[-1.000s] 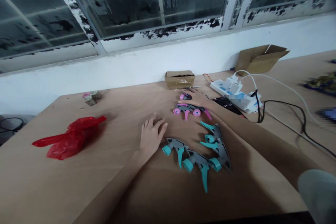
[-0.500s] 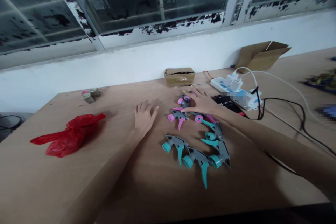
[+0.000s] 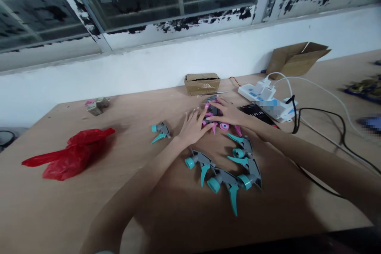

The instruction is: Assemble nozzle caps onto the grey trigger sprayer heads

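As left hand (image 3: 193,127) and right hand (image 3: 228,113) cover pink sprayers (image 3: 224,126), their grip is hidden

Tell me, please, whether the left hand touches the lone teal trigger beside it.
Apart: the head view shows bare table between the left hand and the lone teal trigger.

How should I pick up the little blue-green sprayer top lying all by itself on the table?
Pinch the grey body of the lone teal sprayer from straight above, thumb on one side and fingers on the other. It lies flat on its side on the table with bare wood around it; the thin trigger sticks out and would probably twist.
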The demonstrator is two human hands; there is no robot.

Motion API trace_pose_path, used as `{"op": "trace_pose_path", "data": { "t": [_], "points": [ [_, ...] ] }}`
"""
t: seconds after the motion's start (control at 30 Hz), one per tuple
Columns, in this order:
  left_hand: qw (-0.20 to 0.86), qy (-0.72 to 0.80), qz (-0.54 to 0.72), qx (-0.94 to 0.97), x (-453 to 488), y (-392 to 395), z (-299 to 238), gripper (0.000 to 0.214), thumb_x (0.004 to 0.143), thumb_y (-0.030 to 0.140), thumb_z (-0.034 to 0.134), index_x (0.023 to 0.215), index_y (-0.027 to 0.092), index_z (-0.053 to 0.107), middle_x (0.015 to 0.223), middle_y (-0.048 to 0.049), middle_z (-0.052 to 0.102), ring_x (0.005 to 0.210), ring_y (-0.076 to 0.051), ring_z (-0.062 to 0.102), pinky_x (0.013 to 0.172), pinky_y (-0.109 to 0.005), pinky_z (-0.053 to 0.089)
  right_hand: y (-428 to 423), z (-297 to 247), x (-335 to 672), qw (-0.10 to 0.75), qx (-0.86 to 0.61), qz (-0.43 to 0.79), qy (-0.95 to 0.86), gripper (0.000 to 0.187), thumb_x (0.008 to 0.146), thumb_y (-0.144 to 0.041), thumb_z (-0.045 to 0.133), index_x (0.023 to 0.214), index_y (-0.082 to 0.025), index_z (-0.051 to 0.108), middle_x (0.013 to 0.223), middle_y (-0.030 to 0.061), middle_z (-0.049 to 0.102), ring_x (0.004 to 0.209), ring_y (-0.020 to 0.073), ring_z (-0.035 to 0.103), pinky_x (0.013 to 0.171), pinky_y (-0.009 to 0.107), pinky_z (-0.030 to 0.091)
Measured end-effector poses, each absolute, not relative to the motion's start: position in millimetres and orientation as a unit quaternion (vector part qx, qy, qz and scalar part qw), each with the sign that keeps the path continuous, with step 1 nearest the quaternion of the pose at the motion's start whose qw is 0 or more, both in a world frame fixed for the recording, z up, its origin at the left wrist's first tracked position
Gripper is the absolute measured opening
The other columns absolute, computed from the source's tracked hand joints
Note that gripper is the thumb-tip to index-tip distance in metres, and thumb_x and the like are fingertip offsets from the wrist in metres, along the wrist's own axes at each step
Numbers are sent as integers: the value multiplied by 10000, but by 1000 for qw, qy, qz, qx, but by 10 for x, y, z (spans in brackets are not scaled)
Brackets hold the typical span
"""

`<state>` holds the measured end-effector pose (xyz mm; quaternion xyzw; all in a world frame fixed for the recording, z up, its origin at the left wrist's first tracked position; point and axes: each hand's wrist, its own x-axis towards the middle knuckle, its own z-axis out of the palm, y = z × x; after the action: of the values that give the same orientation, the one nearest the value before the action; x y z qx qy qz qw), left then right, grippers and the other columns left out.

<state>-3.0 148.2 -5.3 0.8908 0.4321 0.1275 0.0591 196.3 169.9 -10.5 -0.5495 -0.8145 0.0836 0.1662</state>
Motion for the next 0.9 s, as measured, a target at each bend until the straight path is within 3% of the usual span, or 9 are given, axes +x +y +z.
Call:
{"op": "trace_pose_path", "data": {
  "t": [0.1,0.2,0.3,0.4,0.67,0.9],
  "points": [
    [66,444,149,881,-137,1179,60,635,896,521,329,1408,161,228,1450,-169,274,1351,-291,223,1072,-498,226,1379,55,1987,185,-535,75,-821,825,750,-700,416,1404,-217,270,1494,90,195,1379,300,111,1104,507,134],
    [122,402,195,886,-344,751,133,532,900,477,375,1369,234,311,1426,-98,331,1321,-227,298,1077,-426,278,774,155,2028,190,-454,81,-867,805,742,-680,458,1408,-284,238,1495,34,202,1374,245,169,1114,463,174],
    [159,363,165,903,-533,399,108,584,822,532,496,1330,271,377,1437,-86,317,1312,-268,306,1063,-484,293,171,86,2066,160,-404,86,-897,944,631,-720,549,1413,-329,192,1501,39,166,1369,305,157,1099,558,139],
    [154,355,158,909,-656,219,29,540,812,503,532,1291,273,434,1420,-90,340,1308,-279,303,1045,-503,322,-155,-92,2040,144,-386,103,-905,966,578,-716,600,1395,-353,237,1495,61,176,1364,353,133,1058,616,191],
    [71,440,164,880,-1111,92,-54,371,890,371,459,1237,241,480,1307,-83,444,1225,-242,391,1025,-452,364,-136,-220,1455,186,-342,53,-919,711,728,-657,501,1337,-309,389,1458,125,278,1347,340,214,1036,634,180],
    [8,547,191,815,-1729,-72,-116,339,916,353,398,1225,227,454,1176,-80,518,1098,-239,486,971,-450,405,272,-247,826,221,-328,47,-917,690,728,-701,441,1281,-289,474,1447,155,294,1325,357,251,1013,631,184]
  ]
}}
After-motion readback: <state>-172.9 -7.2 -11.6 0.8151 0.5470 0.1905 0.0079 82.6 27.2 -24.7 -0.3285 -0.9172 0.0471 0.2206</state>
